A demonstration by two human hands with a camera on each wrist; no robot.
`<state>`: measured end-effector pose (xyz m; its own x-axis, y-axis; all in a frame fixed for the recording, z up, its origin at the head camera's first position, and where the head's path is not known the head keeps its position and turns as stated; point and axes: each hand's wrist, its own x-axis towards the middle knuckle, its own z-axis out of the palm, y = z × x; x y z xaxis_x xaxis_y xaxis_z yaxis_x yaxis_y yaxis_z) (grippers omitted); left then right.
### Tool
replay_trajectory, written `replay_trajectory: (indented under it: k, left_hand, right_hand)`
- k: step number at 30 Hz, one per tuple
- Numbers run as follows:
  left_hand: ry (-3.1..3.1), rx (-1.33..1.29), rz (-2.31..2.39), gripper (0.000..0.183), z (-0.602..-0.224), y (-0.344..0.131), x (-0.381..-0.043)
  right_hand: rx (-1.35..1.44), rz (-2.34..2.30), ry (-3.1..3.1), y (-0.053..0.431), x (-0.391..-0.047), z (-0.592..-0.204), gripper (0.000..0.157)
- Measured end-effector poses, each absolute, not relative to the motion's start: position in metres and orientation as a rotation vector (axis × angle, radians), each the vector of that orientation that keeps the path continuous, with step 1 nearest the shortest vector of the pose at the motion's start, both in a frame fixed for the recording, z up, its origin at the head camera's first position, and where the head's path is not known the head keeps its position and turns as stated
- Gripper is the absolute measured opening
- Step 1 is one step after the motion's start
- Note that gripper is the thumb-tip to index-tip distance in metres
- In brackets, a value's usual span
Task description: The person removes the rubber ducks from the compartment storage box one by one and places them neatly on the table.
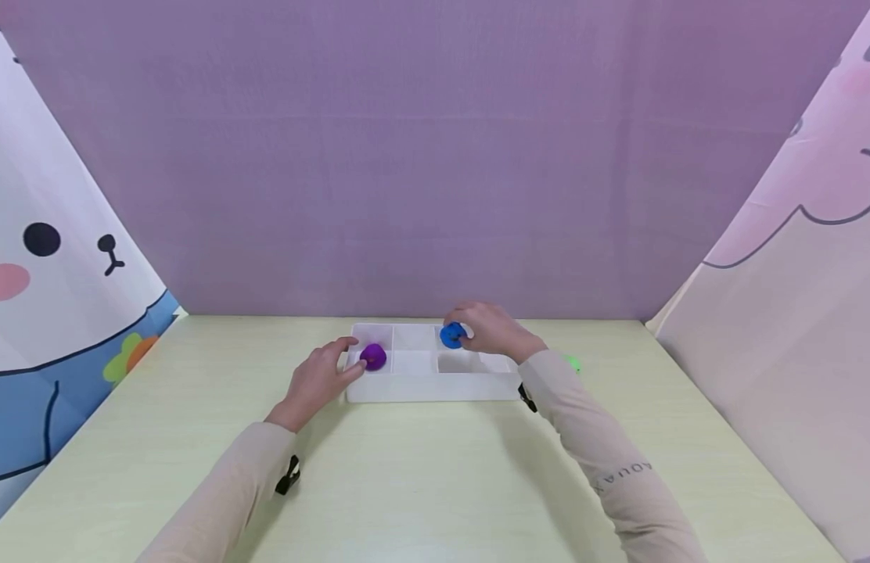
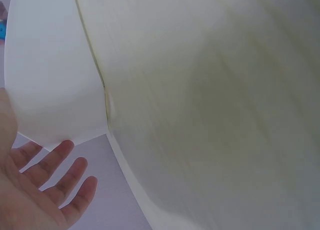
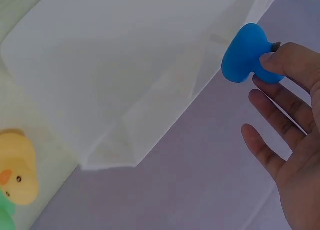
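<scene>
A white divided tray (image 1: 435, 388) sits near the table's back edge. Over its right half, my right hand (image 1: 497, 332) pinches a blue rubber duck (image 1: 452, 335) between thumb and forefinger. The right wrist view shows this blue duck (image 3: 245, 55) above the tray's edge, the other fingers loosely spread. My left hand (image 1: 315, 379) is at the tray's left end, fingers extended against its edge. Its thumb is beside a purple rubber duck (image 1: 374, 356) in the left compartment. In the left wrist view, the left hand (image 2: 40, 185) has spread fingers and its thumb is mostly hidden.
Right of the tray, partly behind my right sleeve, is a green toy (image 1: 573, 363). A yellow duck (image 3: 20, 162) and a green one (image 3: 6, 215) show in the right wrist view. A purple cloth (image 1: 421, 156) hangs behind the table (image 1: 407, 477), with printed cloths at both sides.
</scene>
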<state>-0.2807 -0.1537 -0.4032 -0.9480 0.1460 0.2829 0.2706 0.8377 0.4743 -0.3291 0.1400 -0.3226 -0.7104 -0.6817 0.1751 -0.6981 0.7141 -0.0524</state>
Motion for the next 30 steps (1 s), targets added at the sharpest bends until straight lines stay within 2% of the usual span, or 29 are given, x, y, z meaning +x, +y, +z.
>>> replay_trajectory:
  k: [30]
  left_hand:
    - [-2.782,-0.321,-0.773,0.051,-0.403,-0.153,-0.279]
  right_hand:
    - [0.896,0.208,-2.853,0.231,-0.322,-0.318,0.032]
